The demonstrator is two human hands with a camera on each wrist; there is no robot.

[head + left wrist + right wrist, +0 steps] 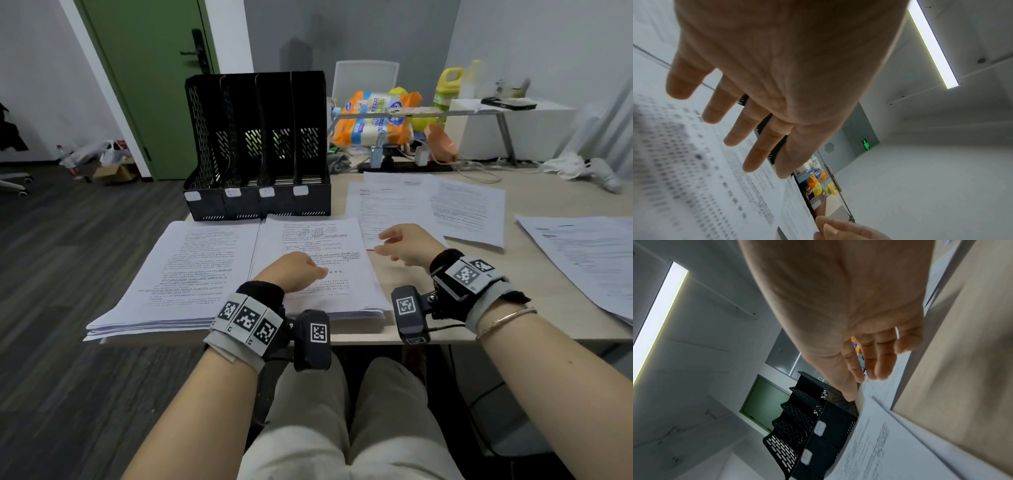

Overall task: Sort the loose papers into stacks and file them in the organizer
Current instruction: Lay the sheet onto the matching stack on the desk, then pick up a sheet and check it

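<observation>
So the biggest thing here is the light wood desk (534,274), which the person sits at with both arms reaching over the near edge. Behind it there's a green door (150,85) on the left and a cluttered back corner: an orange and blue pack of paper rolls (373,120), a yellow jug (448,85) and some chargers and cables right behind the far papers.

The black mesh organizer (257,147) stands upright at the far left of the desk, four slots side by side, each with a little white label on the front lip. All four slots look empty from here.

Right in front of it sit two thick stacks of printed pages, side by side and touching: the left stack (191,274) hangs a bit over the desk's left edge, and the right stack (318,260) has a form with table boxes on top. Loose sheets (428,205) overlap each other to the right, and another pile (589,253) sits well apart at the far right edge.

The left hand (294,270) hovers over the right stack, fingers straight and spread, holding nothing. The right hand (407,245) is over bare desk by the corner of a loose sheet, fingers relaxed and slightly bent, also holding nothing.
</observation>
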